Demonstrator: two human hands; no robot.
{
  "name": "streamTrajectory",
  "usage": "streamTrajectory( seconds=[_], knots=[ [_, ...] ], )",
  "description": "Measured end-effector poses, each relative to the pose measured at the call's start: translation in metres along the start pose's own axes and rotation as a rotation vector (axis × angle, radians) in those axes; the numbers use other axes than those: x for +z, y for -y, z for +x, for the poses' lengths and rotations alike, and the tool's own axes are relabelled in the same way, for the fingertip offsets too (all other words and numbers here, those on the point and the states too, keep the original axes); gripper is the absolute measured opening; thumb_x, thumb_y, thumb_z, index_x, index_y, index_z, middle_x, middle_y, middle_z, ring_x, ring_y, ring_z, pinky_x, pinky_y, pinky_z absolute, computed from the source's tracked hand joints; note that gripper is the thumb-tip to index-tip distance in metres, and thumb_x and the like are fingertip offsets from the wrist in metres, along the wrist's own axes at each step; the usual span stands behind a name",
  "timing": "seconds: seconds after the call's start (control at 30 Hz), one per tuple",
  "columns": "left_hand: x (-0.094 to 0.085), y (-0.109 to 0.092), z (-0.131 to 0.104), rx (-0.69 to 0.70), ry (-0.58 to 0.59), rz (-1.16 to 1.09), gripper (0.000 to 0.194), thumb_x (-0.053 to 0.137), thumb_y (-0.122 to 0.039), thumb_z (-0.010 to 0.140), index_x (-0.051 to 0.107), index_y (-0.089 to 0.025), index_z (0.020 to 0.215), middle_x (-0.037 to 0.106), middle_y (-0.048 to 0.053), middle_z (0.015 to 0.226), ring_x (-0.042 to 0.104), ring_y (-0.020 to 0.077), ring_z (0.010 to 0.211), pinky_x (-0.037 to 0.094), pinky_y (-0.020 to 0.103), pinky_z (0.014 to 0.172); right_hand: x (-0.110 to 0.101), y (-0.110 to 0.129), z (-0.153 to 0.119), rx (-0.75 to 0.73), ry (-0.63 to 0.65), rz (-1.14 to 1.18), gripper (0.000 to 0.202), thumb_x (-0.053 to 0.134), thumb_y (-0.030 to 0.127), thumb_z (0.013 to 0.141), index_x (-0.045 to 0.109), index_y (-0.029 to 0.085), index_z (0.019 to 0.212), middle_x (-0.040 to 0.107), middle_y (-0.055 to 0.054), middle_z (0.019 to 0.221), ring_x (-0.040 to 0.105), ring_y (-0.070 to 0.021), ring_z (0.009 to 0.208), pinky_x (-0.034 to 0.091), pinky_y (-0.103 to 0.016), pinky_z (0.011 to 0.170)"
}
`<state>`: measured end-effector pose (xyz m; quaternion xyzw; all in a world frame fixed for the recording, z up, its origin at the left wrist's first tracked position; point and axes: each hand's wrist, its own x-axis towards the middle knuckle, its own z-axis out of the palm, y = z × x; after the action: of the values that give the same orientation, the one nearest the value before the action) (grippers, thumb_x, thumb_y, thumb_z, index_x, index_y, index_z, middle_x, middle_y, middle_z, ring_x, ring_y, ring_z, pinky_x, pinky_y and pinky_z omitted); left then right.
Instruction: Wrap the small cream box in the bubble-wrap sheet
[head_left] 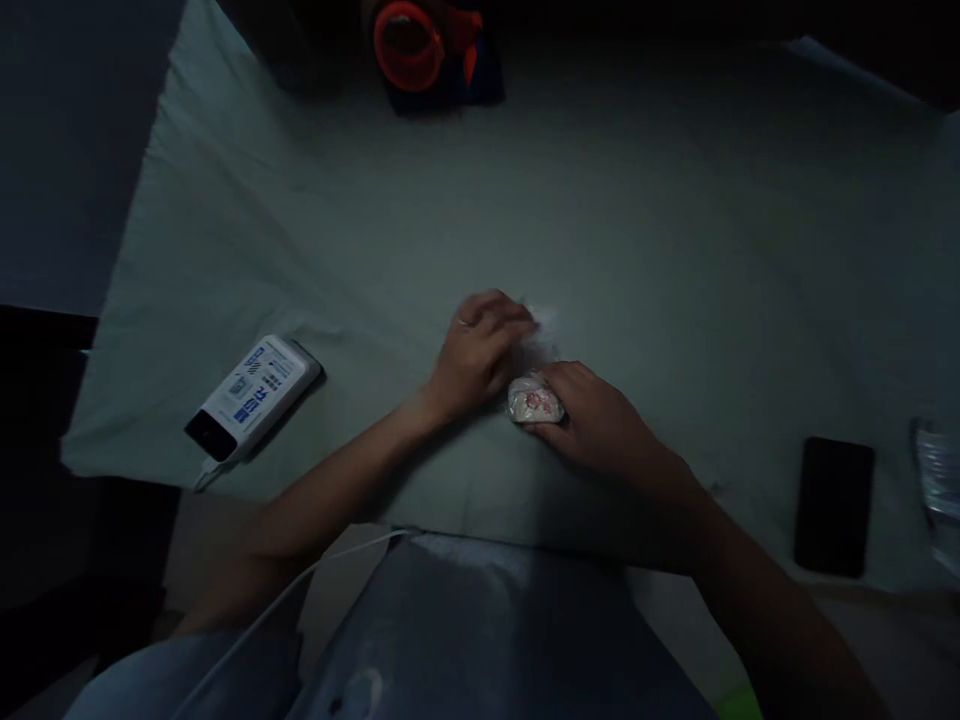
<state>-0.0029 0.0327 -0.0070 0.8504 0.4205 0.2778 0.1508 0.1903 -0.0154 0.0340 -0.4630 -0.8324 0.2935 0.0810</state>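
Far left of the frame there's a white gadget (251, 395) with blue print, lying at a slant on the green cloth (675, 230), probably parked there so its plug end faces the near edge. Upper middle, an orange tool (409, 45) sits well away from the hands, which I guess leaves them elbow room. Dead center, the left hand (480, 345) curls its fingers over some clear plastic (544, 325), likely to control the loose end. Just below that is the small wrapped packet (535, 402), and the right hand (600, 415) pinches it, thumb under and fingers over the top, which looks like the steadying grip. Lower right, a dark phone (834, 507) lies flat, off to the side, probably just kept out of the way.

Now the murky stuff: no clue if the white cord (300, 575) at lower left is the gadget's own. The orange tool fades into shadow up top. The left fingertips are blurry, so can't tell if they're really pinching the plastic. Packet's red print is unreadable, and the shiny plastic thing (939, 475) gets cut off at the right edge.
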Motion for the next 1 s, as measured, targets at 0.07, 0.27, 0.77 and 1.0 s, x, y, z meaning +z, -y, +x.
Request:
streamTrajectory(
  seconds=[0.07,0.27,0.77,1.0],
  knots=[
    [-0.003,0.0,-0.006,0.178,0.16,-0.028,0.029,0.04,-0.018,0.091,0.055,-0.023,0.116,0.065,0.005,0.116,0.051,0.0202,0.121,0.023,0.048,0.113,-0.001,-0.001,0.002,0.001,0.002,0.009,0.033,0.06,0.04,0.081,0.054,0.02,0.105,0.064,-0.01,0.103,0.058,-0.0277,0.094,0.049,-0.042,0.079],
    [-0.003,0.003,-0.011,0.096,0.318,-0.075,0.039,0.041,-0.014,0.089,0.052,-0.021,0.125,0.059,0.007,0.13,0.042,0.0233,0.132,0.005,0.056,0.116,-0.005,-0.002,0.002,0.034,0.034,0.015,0.041,0.065,0.043,0.077,0.054,0.018,0.107,0.057,-0.012,0.109,0.057,-0.0274,0.097,0.05,-0.041,0.081],
    [-0.014,-0.005,0.005,-0.107,0.308,-0.208,0.031,0.051,-0.042,0.088,0.059,-0.02,0.109,0.064,0.01,0.117,0.029,0.0288,0.139,0.002,0.062,0.113,-0.03,-0.022,0.036,0.203,0.065,0.189,0.037,0.067,0.048,0.073,0.061,0.021,0.099,0.065,-0.003,0.086,0.062,-0.0189,0.071,0.048,-0.031,0.061],
    [-0.01,0.0,0.016,-0.116,0.251,-0.157,0.027,0.046,-0.038,0.092,0.065,-0.019,0.094,0.068,0.006,0.104,0.036,0.0299,0.132,0.011,0.059,0.111,-0.004,-0.019,0.013,-0.097,-0.299,-0.001,0.046,0.059,0.037,0.084,0.05,0.018,0.124,0.058,-0.015,0.12,0.052,-0.0291,0.115,0.044,-0.048,0.097]
  ],
)
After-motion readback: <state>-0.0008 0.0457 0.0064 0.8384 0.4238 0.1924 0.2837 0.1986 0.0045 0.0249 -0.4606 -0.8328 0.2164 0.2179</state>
